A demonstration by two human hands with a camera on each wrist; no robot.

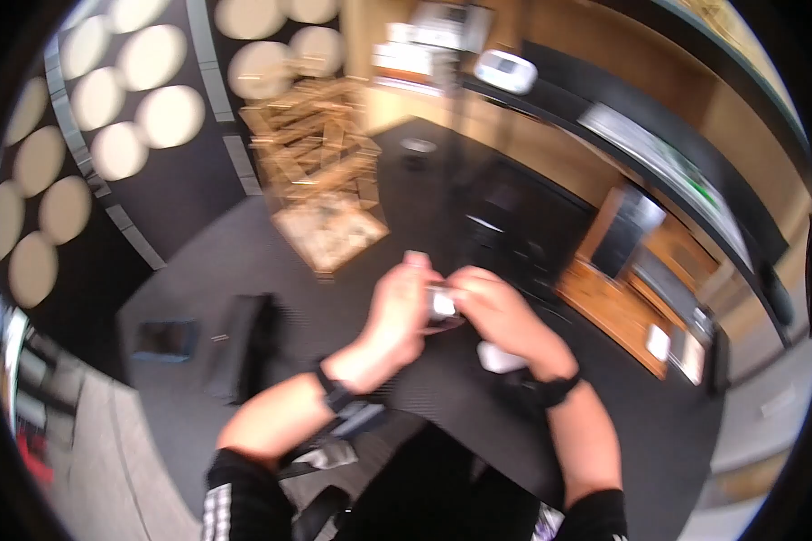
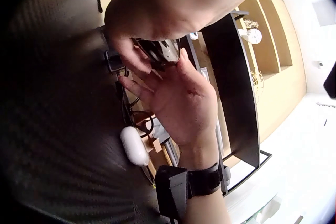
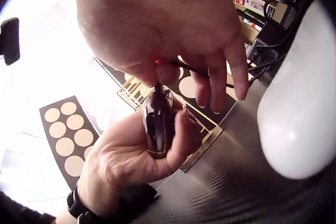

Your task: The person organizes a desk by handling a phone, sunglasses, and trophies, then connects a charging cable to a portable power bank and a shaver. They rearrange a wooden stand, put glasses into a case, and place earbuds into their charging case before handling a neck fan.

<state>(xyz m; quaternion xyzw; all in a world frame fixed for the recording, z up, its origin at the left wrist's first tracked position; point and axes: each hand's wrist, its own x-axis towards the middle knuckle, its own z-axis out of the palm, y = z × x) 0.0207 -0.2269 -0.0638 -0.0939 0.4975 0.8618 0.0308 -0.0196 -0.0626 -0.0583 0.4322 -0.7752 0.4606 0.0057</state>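
A small dark, glossy rounded device (image 3: 156, 129) with shiny sides sits in my left hand (image 1: 395, 311), its fingers and thumb wrapped round it. My right hand (image 1: 503, 311) is at the upper end of the device, thumb and finger pinching a thin black cable (image 3: 189, 67) where it meets that end. The other right fingers (image 3: 214, 79) extend past it. A small red glow shows by the right thumb. Below the right hand, a smooth white rounded object (image 3: 296, 113) lies on the black table (image 1: 451, 397). The device's exact kind I cannot tell.
A stacked wooden lattice (image 1: 320, 135) stands at the back left. On the left lie a black case (image 1: 242, 347) and a dark flat tablet-like thing (image 1: 165, 339). To the right are a wooden stand (image 1: 595, 293) and, above it, a black shelf (image 1: 559, 117).
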